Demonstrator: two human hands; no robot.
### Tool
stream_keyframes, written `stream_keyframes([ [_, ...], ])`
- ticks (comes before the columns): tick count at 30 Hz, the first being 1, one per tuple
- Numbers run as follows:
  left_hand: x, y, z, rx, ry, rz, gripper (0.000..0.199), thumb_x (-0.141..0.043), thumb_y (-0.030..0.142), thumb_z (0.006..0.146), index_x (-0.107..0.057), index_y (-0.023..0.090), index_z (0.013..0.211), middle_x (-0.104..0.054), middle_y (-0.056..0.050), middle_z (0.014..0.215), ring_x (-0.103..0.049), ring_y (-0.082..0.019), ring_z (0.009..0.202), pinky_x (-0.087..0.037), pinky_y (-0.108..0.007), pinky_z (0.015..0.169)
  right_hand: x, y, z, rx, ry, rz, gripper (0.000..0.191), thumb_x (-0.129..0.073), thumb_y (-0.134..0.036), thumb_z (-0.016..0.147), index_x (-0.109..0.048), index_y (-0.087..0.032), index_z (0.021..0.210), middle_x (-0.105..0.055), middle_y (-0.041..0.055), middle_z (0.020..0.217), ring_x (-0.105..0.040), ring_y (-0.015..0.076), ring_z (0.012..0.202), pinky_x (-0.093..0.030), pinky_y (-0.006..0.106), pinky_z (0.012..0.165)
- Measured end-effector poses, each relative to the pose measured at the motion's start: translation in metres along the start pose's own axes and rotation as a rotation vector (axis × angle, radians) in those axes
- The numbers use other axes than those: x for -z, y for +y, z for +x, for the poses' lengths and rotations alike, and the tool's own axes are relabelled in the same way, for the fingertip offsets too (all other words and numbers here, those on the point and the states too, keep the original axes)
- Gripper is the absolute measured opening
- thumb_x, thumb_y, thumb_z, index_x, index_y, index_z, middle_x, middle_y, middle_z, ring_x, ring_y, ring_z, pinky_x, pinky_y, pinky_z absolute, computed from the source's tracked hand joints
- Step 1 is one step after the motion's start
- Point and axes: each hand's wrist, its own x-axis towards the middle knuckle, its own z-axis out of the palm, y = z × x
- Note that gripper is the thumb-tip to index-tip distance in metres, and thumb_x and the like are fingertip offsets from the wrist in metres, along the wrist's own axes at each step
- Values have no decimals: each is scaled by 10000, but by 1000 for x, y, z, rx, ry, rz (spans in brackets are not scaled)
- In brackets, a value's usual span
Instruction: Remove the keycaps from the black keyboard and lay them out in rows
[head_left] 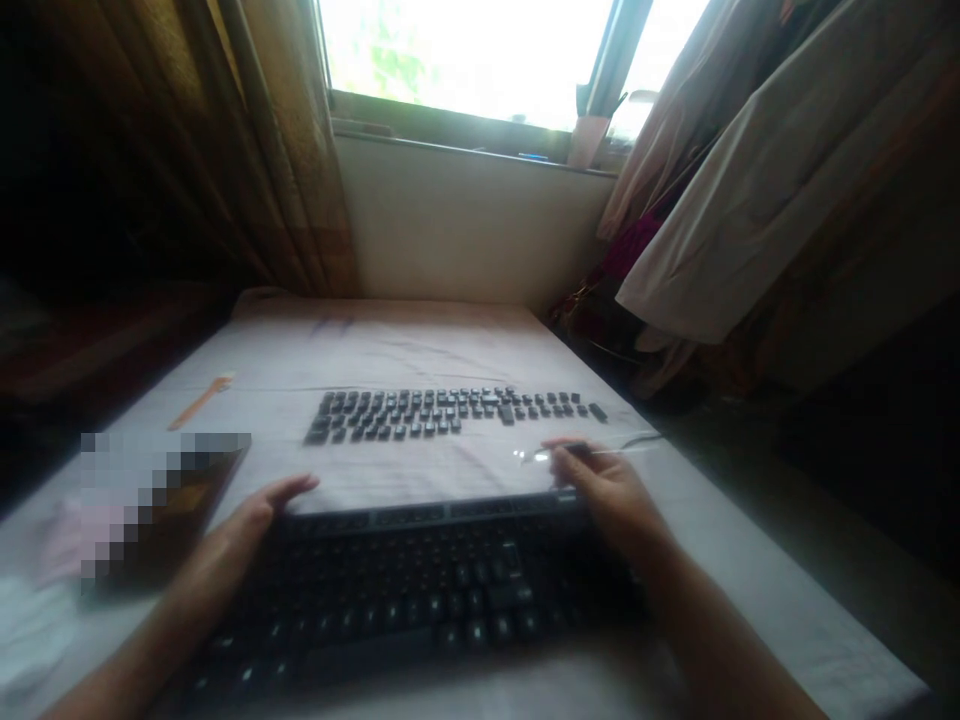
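A black keyboard (390,570) lies in front of me, its near part blurred. My left hand (259,515) is at its far left corner, a finger stretched along the back edge; the other fingers are mostly hidden. Above the far right corner, my right hand (596,475) is closed in a pinch around a small dark thing (574,449) with a thin pointed end. Blur hides what kind of thing it is. Beyond the keyboard, loose black keycaps (405,410) are laid out in rows on the pale cloth.
The cloth-covered table (420,340) reaches to the wall under a bright window. An orange strip-like object (201,402) lies at the left, near a partly pixelated flat item (180,500). A thin dark cord-like thing (641,438) is by the right edge. Clothes (720,190) hang at right.
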Motion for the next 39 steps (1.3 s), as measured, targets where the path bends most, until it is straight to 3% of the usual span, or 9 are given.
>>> stream_keyframes([
  [3, -1, -1, -1, 33, -30, -32, 685, -439, 807, 784, -691, 285, 1148, -692, -44, 1268, -527, -319, 1294, -275, -502, 1176, -20, -3, -15, -40, -165, -4, 389, -745, -547, 696, -711, -174, 801, -678, 22, 706, -614, 150, 624, -513, 277, 606],
  [7, 0, 0, -3, 9, -10, -71, 637, -411, 756, 845, -673, 273, 1168, -689, -39, 1265, -526, -298, 1292, -272, -464, 1180, -43, -2, -27, -119, -332, 35, 315, -727, -452, 751, -659, -178, 891, -650, -14, 660, -616, 129, 597, -519, 250, 591],
  [13, 4, -7, -2, 18, -79, 20, 659, -380, 774, 838, -672, 298, 1190, -659, -19, 1314, -496, -297, 1317, -246, -453, 1187, -52, 4, -30, -158, -505, -8, 231, -681, -382, 808, -609, -170, 865, -603, -27, 654, -588, 109, 587, -504, 222, 569],
  [19, 5, -1, -5, -11, -127, 59, 676, -348, 754, 877, -632, 253, 1232, -632, -45, 1353, -463, -286, 1343, -231, -425, 1191, -49, 1, -30, 86, -536, -254, 68, -604, -245, 864, -648, -195, 878, -670, -8, 745, -628, 135, 690, -515, 251, 669],
  [26, 7, 1, -3, -59, -138, 125, 695, -334, 757, 879, -631, 244, 1240, -658, -47, 1323, -499, -291, 1322, -286, -426, 1173, -49, -1, -23, 484, -659, -447, 83, -630, -159, 866, -677, -216, 904, -735, 14, 842, -691, 155, 769, -542, 263, 732],
  [32, 2, 4, -6, -28, -102, 105, 683, -341, 747, 885, -633, 235, 1230, -659, -42, 1315, -500, -288, 1310, -276, -399, 1166, -54, 3, -30, 594, -698, -501, 67, -593, -162, 909, -657, -180, 913, -718, 57, 862, -693, 171, 785, -552, 263, 733],
  [39, -1, 11, -10, -40, -111, 104, 666, -364, 728, 887, -644, 213, 1204, -663, -61, 1304, -496, -294, 1302, -248, -401, 1170, -57, 15, -42, 593, -576, -494, 93, -532, -182, 937, -619, -216, 931, -737, 28, 820, -707, 150, 727, -548, 231, 686],
])
